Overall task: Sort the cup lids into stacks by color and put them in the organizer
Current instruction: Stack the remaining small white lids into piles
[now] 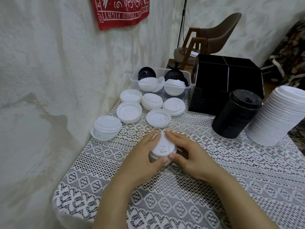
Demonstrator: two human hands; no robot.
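Note:
A short stack of white lids (162, 148) sits on the lace tablecloth in the middle. My left hand (145, 154) grips it from the left and my right hand (189, 154) grips it from the right, thumbs at the near rim. Several loose white lids (129, 112) lie beyond, toward the wall. A clear plastic tub (187, 87) holds black and white lids mixed. A tall black lid stack (236, 114) and a taller white lid stack (274, 116) stand at the right. The black organizer (227, 76) stands behind them, its compartments dark.
A white draped wall runs along the left, close to the table's left edge. Behind the table stand a brown chair (219, 35) and a thin black stand (182, 22). A red cloth (120, 10) hangs on the wall.

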